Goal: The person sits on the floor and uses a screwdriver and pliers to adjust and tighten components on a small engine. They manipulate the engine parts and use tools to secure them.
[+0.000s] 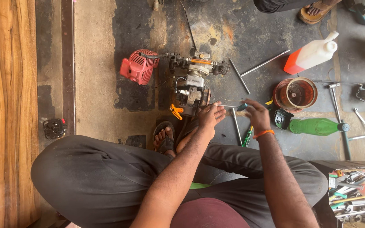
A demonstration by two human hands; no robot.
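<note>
A small engine (193, 84) with a red cover (139, 66) to its left sits on the stained floor in front of my crossed legs. My left hand (210, 117) rests near the engine's lower right side, fingers by the shaft of a screwdriver (233, 106). My right hand (256, 114), with an orange band on the wrist, grips that screwdriver's dark handle, the shaft pointing left toward the engine. An orange clip (175, 112) sticks out at the engine's lower left.
A T-handle wrench (250, 71), a red bowl (295, 93), a green bottle (317, 126), a white and orange jug (311, 55) and loose tools lie to the right. A tool tray (355, 190) sits lower right. Another person's sandalled foot (315, 10) is at the top. Wooden panel left.
</note>
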